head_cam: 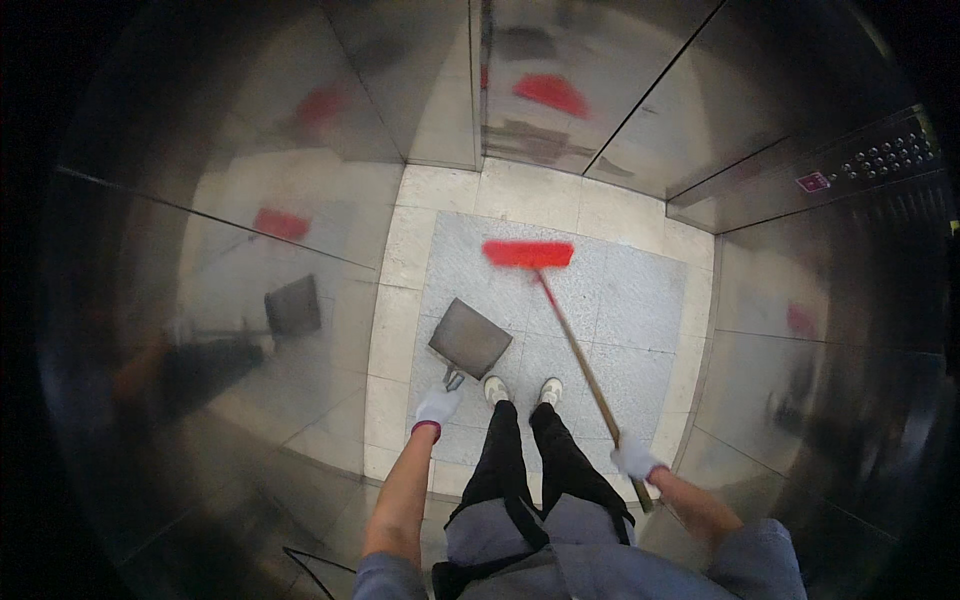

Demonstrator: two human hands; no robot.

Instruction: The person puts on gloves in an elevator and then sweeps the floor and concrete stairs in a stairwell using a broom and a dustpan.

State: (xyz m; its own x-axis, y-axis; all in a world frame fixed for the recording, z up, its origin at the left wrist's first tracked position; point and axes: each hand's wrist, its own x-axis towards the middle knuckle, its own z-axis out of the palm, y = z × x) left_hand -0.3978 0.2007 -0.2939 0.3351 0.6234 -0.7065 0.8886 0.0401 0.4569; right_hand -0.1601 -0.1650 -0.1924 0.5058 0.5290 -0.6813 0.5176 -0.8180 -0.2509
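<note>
In a white glove, my left hand (437, 405) grips the handle of a grey dustpan (471, 337), whose flat pan is left of and ahead of my shoes. My right hand (636, 456), also gloved in white, is closed around the long wooden handle (581, 352) of a broom, near its upper end. The broom's red bristle head (528, 253) is farther out over the grey floor tiles (637, 300), slightly blurred. Broom head and dustpan are apart. I cannot tell whether the pan touches the floor.
Shiny metal walls (337, 300) enclose this elevator car and mirror the broom and dustpan. A button panel (885, 159) with several round buttons is on the right. Pale tiles (394, 330) border the grey floor. My light shoes (496, 390) stand near the dustpan.
</note>
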